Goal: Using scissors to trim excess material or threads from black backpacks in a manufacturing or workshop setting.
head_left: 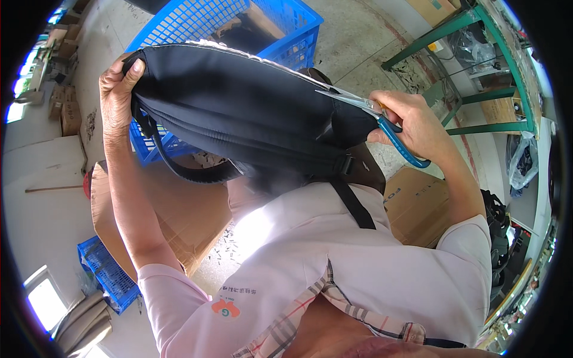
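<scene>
A black fabric bag with piped seams stretches across in front of me, its pale raw edge along the top. My left hand is closed on its left end, thumb pressed on the fabric. In my right hand is a pair of scissors with blue handles. Their blades point left and lie along the raw edge near the bag's right end. Whether the blades are parted is hard to see. A black strap with a buckle hangs from the lower right, and another loop dangles at the left.
Behind the bag stands a blue plastic crate with dark pieces inside. Cardboard lies on the floor at both sides of me. A green metal frame stands at the right, and a smaller blue crate at the lower left.
</scene>
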The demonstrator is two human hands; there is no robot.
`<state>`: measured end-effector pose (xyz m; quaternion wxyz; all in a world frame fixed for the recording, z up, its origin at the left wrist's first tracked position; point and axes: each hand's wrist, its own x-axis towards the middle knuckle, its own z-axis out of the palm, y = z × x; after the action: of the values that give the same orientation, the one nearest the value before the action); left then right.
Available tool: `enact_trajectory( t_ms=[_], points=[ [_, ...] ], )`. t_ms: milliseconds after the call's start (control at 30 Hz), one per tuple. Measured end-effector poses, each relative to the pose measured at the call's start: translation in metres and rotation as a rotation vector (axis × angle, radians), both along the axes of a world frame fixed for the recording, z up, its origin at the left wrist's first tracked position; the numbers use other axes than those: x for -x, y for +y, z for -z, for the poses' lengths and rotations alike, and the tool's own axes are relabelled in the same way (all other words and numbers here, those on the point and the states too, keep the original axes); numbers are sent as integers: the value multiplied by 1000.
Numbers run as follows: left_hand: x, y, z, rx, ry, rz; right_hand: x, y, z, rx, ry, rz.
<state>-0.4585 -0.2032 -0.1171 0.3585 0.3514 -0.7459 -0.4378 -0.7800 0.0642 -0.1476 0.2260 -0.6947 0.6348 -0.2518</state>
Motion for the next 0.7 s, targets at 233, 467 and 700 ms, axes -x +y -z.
enact_trajectory(
  t_ms=[233,467,700],
  points=[
    [-2,0,4,10,-28,-7,-3,3,14,77,-24,2],
    [-7,-2,6,17,-73,-31,-2,2,20,88,-37,19],
    [-11,7,6,-3,11,-6,4,-11,2,70,-147,125]
  ],
)
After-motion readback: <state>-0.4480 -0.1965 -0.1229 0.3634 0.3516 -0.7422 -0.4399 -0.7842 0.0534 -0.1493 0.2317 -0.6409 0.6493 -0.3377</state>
